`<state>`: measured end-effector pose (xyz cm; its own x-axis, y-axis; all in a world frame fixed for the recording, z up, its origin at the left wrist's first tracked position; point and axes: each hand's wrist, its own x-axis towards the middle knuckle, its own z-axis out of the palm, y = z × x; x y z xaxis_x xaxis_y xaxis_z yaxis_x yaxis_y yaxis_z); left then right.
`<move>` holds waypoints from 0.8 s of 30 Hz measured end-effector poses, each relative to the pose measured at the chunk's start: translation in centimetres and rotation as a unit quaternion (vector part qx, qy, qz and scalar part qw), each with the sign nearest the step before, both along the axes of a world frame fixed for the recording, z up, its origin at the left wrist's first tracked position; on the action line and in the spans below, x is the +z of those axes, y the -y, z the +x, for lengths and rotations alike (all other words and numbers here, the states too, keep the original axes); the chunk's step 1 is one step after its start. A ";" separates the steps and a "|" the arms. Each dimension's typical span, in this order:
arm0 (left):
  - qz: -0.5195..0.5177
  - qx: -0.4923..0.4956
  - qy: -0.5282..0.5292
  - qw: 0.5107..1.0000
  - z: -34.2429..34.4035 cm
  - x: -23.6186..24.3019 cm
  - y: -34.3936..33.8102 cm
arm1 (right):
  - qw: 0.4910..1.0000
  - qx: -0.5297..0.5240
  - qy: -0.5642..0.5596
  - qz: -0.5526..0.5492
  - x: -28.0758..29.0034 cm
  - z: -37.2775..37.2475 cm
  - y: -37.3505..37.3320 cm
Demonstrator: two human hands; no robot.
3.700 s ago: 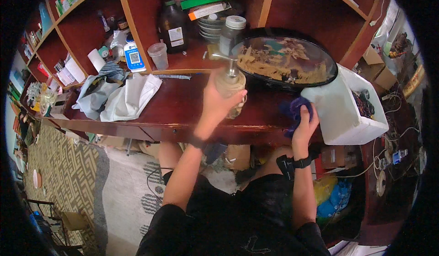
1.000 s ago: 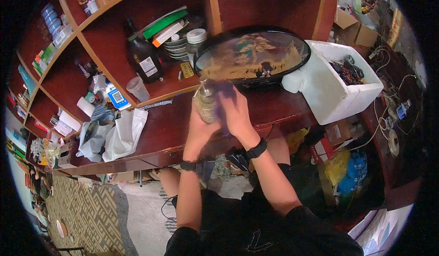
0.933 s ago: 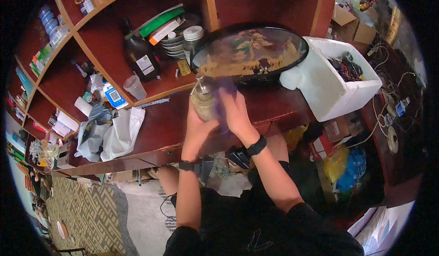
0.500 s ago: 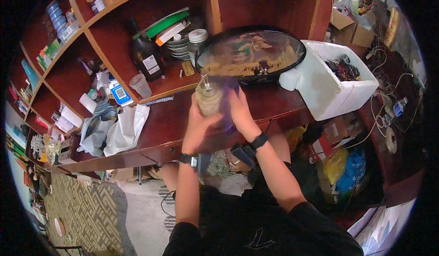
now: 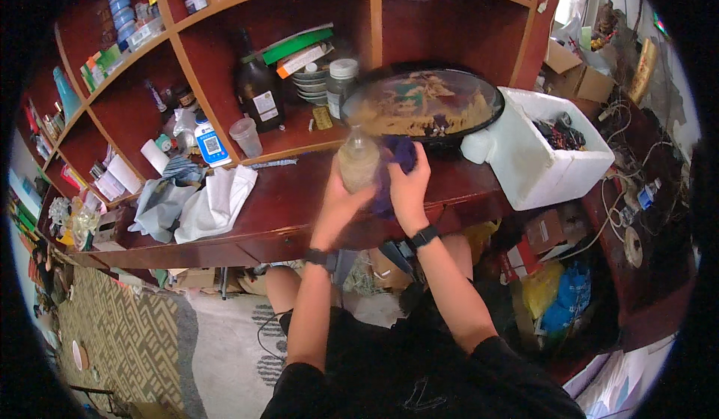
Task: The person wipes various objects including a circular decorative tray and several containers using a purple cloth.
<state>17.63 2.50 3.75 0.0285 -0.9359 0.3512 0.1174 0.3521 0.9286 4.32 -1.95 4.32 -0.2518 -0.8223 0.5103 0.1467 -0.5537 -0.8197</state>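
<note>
My left hand point(image 5: 343, 203) is closed round a clear glass bottle point(image 5: 359, 161) with a narrow neck and pale, beige-looking contents. The bottle stands roughly upright in my grip, over the dark red desk top point(image 5: 299, 194). In my right hand point(image 5: 409, 192) is a bunched dark purple cloth point(image 5: 401, 154), held against the bottle's right side. Some of the cloth hangs below my fingers. Just beyond both hands, an oval black-framed piece with a carved tan scene point(image 5: 427, 104) lies tilted on the desk.
To the right sits a white foam box point(image 5: 550, 168) of dark tangled items. Crumpled white cloth point(image 5: 217, 205) lies on the left of the desk. Shelves behind hold a dark bottle point(image 5: 260, 93), a lidded jar point(image 5: 343, 82), a plastic cup point(image 5: 246, 138) and stacked dishes point(image 5: 311, 82).
The whole view has shifted, so the shelves sit lower and farther right. My right hand and the purple cloth, smeared by motion before, now look sharper. Both hands keep their holds.
</note>
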 end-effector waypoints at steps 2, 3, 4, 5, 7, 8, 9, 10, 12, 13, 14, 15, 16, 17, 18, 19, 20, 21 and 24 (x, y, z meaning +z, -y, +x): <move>-0.044 0.005 0.018 0.999 0.1 -0.9 0.9 | 0.999 0.018 0.028 0.040 -0.3 -1.0 -0.4; -0.065 0.010 0.028 0.997 0.3 -1.4 1.3 | 0.996 0.029 0.067 0.053 -0.2 -1.3 -0.6; -0.053 0.048 0.082 0.994 0.0 -1.3 1.5 | 0.993 0.025 0.105 0.047 0.1 -2.0 -0.7; -0.065 0.070 0.096 0.991 0.0 -1.3 1.4 | 0.989 0.026 0.142 0.043 1.3 -2.1 -1.4; -0.090 0.107 0.124 0.982 -0.5 -1.2 1.4 | 0.979 0.037 0.201 0.010 3.7 -2.7 -2.0; -0.091 0.115 0.127 0.981 -0.6 -0.9 1.3 | 0.988 0.000 0.153 -0.025 4.4 -2.9 -1.5; -0.091 0.123 0.129 0.980 -0.6 -0.7 1.2 | 0.992 -0.037 0.103 -0.061 5.3 -3.2 -1.0; -0.089 0.134 0.133 0.978 -0.4 -0.8 1.1 | 0.992 -0.058 0.006 -0.115 6.6 -3.3 -1.0; -0.104 0.148 0.135 0.974 0.0 -1.2 1.3 | 0.973 -0.024 -0.093 -0.209 9.5 -2.3 -1.1; -0.111 0.150 0.133 0.973 -0.2 -1.5 1.6 | 0.956 -0.012 -0.145 -0.254 10.5 -2.0 -0.7; -0.105 0.152 0.136 0.973 -0.1 -1.8 1.7 | 0.950 0.056 -0.186 -0.245 11.0 -1.1 -0.3; -0.098 0.154 0.139 0.973 0.2 -2.1 1.8 | 0.937 0.124 -0.226 -0.233 11.4 -0.2 0.1; -0.094 0.150 0.141 0.974 -0.1 -2.3 2.1 | 0.932 0.190 -0.239 -0.196 10.9 0.3 1.4; -0.090 0.146 0.130 0.977 -0.2 -2.3 2.4 | 0.920 0.255 -0.250 -0.159 10.3 1.1 2.4; -0.085 0.142 0.118 0.979 -0.3 -2.4 2.6 | 0.937 0.269 -0.188 -0.122 9.5 1.6 2.9; -0.078 0.147 0.109 0.980 0.1 -2.5 2.4 | 0.936 0.264 -0.198 -0.121 9.6 2.1 3.0; -0.076 0.135 0.090 0.984 0.2 -2.5 2.3 | 0.935 0.259 -0.209 -0.121 9.7 2.5 3.0; -0.073 0.122 0.070 0.987 0.1 -2.6 2.3 | 0.935 0.253 -0.219 -0.120 9.7 2.8 3.0; -0.084 0.133 0.108 0.982 -0.1 -2.4 2.2 | 0.949 0.208 -0.203 -0.120 9.0 3.2 3.3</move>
